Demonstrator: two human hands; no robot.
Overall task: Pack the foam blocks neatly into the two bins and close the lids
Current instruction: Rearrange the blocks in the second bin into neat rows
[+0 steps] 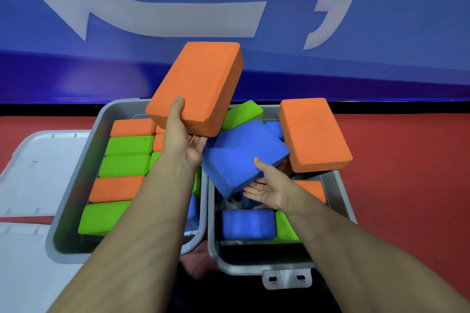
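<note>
Red floor (407, 185) ran below a blue wall banner (330, 20), two grey bins side by side! Left hand (181, 140) had its grip clamped on an orange block (198, 86), lifted over the left bin (63, 223) with its tidy rows. Right hand (269, 188), grip holding a tilted blue block (241, 157), worked the jumbled right bin (343, 198). White lid (38, 173) lay far left.

Left hand (184, 140) grips an orange foam block (197, 86) raised above the left bin (76, 201), packed with orange and green blocks. Right hand (269, 189) holds a tilted blue block (241, 157) over the right bin (342, 193).
</note>
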